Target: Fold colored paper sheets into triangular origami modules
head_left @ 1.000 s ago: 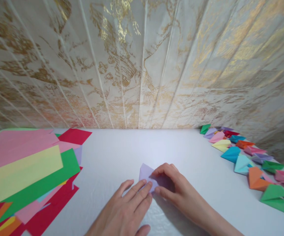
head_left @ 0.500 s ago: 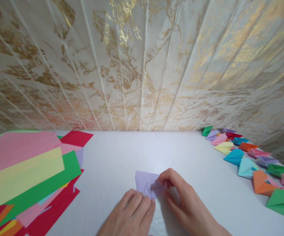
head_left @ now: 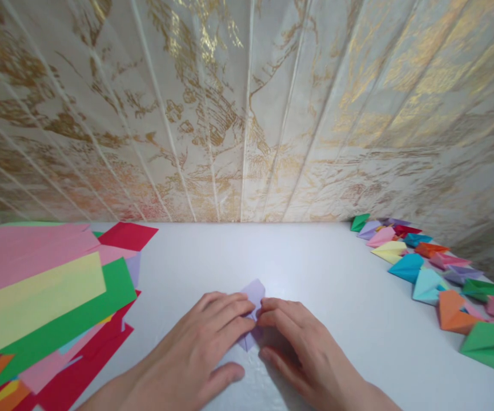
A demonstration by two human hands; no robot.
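A small folded piece of lavender paper [head_left: 255, 290] lies on the white table, partly covered by my fingers. My left hand [head_left: 206, 337] is stretched out with its fingertips resting flat on the paper's left side, and its thumb is apart below. From the other side, my right hand [head_left: 300, 339] touches the paper's right edge with bent fingertips. Its thumb is held away from those fingers, on the table side. The paper's lower tip shows between the two hands, while its middle is hidden.
Coloured paper sheets overlap on the left, with a yellow sheet [head_left: 41, 302], a green sheet [head_left: 120, 282] and a red sheet [head_left: 129, 235] among them. Several folded paper pieces, including an orange one [head_left: 454, 311], stand in rows at right. A gold-patterned curtain [head_left: 242, 114] hangs behind the table [head_left: 195, 257].
The lavender paper has turned and now looks narrower, pointing away from me. My left hand has moved forward and flattened over it. My right fingers have shifted slightly left along its edge.
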